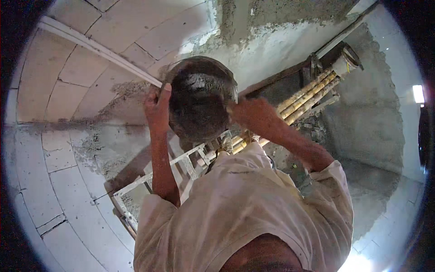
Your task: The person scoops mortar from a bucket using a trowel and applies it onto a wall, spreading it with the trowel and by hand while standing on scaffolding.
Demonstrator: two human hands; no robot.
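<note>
With its thumb raised along the rim, the left hand (157, 108) holds the left side of a dark round basin (197, 130), just above the middle of the frame. The right hand (254, 114) is curled at the basin's right edge, but it is blurred, and I cannot tell whether it grips the rim, a tool or nothing. A greyish patch shows inside the basin; it could be mortar or merely shine.

Below the basin, the person's feet (227, 144) show near the lower end of several yellowish bamboo poles (309, 94), which slope toward the upper right. Whether they bear weight there cannot be told. A pale ladder-like frame (186, 167) runs toward the lower left. Beyond, a block wall (86, 86) fills the left, crossed by a long white strip (102, 51) that reaches visually to the left thumb; grey plaster (276, 16) covers the top.

The basin could tip and spill anything in it if the right hand is not supporting its side. Round poles might roll or flex under a shifted foot, upsetting balance while both hands are occupied high up. Swinging the basin leftward might also knock the strip, if they are truly close.
</note>
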